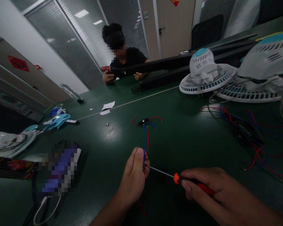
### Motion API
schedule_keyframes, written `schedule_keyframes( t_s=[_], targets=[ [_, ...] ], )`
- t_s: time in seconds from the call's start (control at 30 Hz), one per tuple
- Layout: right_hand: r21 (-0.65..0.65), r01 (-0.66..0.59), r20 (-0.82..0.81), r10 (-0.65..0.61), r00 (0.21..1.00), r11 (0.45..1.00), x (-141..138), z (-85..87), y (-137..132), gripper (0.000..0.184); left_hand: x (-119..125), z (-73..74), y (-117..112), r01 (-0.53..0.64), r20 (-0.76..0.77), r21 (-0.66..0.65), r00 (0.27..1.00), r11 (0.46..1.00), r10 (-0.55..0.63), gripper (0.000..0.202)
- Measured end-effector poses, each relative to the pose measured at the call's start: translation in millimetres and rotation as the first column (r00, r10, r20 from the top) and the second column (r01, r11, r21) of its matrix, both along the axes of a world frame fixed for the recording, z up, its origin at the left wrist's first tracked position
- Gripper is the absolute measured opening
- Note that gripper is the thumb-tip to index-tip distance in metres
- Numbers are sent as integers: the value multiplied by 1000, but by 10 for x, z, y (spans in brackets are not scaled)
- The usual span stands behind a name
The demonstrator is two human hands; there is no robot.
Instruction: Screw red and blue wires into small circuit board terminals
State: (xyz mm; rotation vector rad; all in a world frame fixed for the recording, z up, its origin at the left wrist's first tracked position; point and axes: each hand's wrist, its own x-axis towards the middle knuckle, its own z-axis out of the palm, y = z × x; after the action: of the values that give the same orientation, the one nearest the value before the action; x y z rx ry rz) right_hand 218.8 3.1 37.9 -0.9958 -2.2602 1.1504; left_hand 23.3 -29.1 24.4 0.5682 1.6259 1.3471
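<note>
My left hand [135, 171] is closed around a small part, mostly hidden by the fingers, from which a blue wire [145, 141] and a red wire [147, 141] stick up. My right hand [212, 188] grips a screwdriver [199, 185] with a red, black and orange handle. Its thin metal shaft points left, and the tip meets the small part at my left fingertips. Just beyond, a small black switch-like piece [143, 121] with short red and blue wires lies on the green table [103, 179].
White fan parts [207, 78] stand at the right, above a tangle of red and blue wires [252, 135]. Another fan part [9, 141] and a pixelated device [61, 169] lie left. Across the table a person [129, 58] holds a red power drill [106, 69] by long black bars [160, 64].
</note>
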Motion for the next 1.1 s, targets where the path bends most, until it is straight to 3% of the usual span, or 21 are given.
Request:
schedule_keyframes(
  t_s=[0.87,1.1],
  targets=[
    [115,10,48,-15,999,993,-6,-35,-3,25,-1,-3,-3,-21,47,5,999,1000,20,50],
    [52,-2,59,-1,998,999,14,-22,4,25,-15,-38,-4,-1,42,8,999,1000,0,49]
  ],
)
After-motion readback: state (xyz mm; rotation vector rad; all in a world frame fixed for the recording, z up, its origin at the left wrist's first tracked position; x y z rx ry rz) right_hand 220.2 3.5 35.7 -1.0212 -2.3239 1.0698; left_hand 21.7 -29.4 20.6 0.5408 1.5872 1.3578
